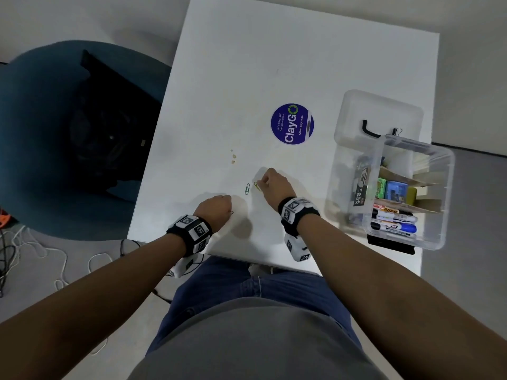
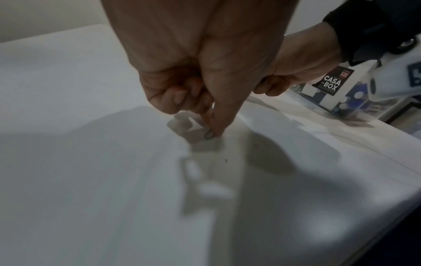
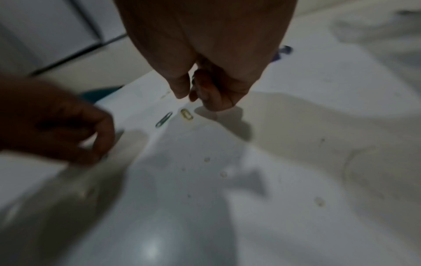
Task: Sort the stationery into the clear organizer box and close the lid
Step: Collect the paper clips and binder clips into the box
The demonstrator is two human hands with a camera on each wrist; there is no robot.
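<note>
My left hand pinches a small dark paper clip between thumb and forefinger, right on the white table. A green paper clip and a yellow paper clip lie side by side just beyond it. My right hand hovers with curled fingers, thumb and forefinger tips close together, just above the yellow paper clip, which lies free. The clear organizer box stands at the right with its lid swung open behind it. Markers and small packs fill it.
A round blue ClayGo sticker is stuck mid-table, with small brown stains nearby. A teal chair holding a black bag stands to the left. Cables trail over the floor. The table's near edge runs close to my wrists.
</note>
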